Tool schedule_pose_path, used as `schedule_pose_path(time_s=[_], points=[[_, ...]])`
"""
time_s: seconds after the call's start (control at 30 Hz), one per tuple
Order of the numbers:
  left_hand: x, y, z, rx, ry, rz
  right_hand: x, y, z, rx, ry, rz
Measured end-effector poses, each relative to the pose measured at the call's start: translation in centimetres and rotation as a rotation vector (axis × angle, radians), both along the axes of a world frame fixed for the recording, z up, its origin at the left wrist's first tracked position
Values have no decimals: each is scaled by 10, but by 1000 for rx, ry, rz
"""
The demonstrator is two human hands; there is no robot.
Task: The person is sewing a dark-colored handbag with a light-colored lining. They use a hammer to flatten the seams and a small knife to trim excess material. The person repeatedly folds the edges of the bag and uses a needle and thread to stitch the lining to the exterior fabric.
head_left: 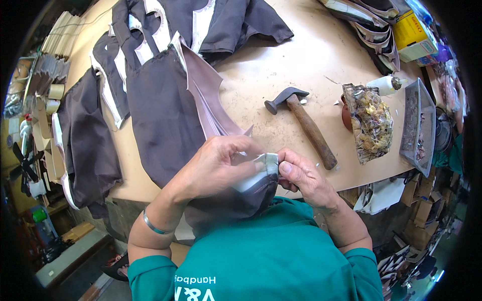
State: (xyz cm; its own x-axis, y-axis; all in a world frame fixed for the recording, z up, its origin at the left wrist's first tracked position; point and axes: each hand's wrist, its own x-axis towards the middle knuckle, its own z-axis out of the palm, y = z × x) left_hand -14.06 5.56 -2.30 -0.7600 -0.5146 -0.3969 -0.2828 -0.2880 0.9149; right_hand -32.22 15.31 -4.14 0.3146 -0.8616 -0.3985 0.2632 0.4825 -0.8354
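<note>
Close to my body, a dark fabric bag piece (228, 206) with a pale edge strip is bunched up between my hands. My right hand (307, 179) pinches the end of the pale strip between thumb and fingers. On the other side, my left hand (221, 163) is closed along the same edge, its thumb lying over the strip; its fingers are slightly blurred. Just beyond the left hand, a larger dark bag piece (160, 110) with a mauve panel (208, 95) lies on the table. The lower part of the held piece hangs against my green shirt.
A wooden-handled hammer (309, 125) lies on the tabletop (261, 75). To its right are a glue-crusted block (371, 125), a small white bottle (385, 85) and a grey mesh basket (419, 128). More dark pieces (88, 140) are spread at left, with stacked ones (369, 30) far right.
</note>
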Motion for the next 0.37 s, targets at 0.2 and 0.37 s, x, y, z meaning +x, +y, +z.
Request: schedule_pose_path(time_s=[0.2, 0.37], points=[[0, 3, -3, -34, 7, 12, 1, 1, -1, -38, 109, -3], [-2, 3, -2, -58, -20, 11, 1, 1, -6, -15, 142, 2]])
